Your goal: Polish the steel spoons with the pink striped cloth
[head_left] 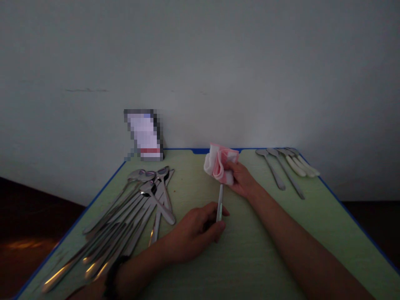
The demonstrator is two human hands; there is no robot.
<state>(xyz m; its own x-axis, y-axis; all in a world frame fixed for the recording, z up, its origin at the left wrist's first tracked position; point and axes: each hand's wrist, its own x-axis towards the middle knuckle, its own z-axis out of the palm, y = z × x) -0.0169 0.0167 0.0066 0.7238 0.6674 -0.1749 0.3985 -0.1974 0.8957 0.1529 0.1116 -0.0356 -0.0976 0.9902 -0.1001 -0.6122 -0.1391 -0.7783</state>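
Note:
My left hand (pixel 200 229), with a dark band at its wrist, is closed round the metal handle of a spoon (pixel 220 204). The handle points up and away from me, and its far end is hidden at a cloth (pixel 215 164). This cloth is pink and white, folded and bunched. My right hand (pixel 239 177) grips it from the right side, fingers partly covered by its folds. Left of my left hand lies a pile of long metal spoons (pixel 125 216), overlapping, with a shorter spoon (pixel 159 204) across the top.
At the table's back right lie several spoons, two with metal handles (pixel 287 177) and others with white handles (pixel 296 166). A blurred-out phone-like screen (pixel 145 135) leans at the back left. The pale green table (pixel 250 258) has a blue edge and meets a grey wall (pixel 218 75).

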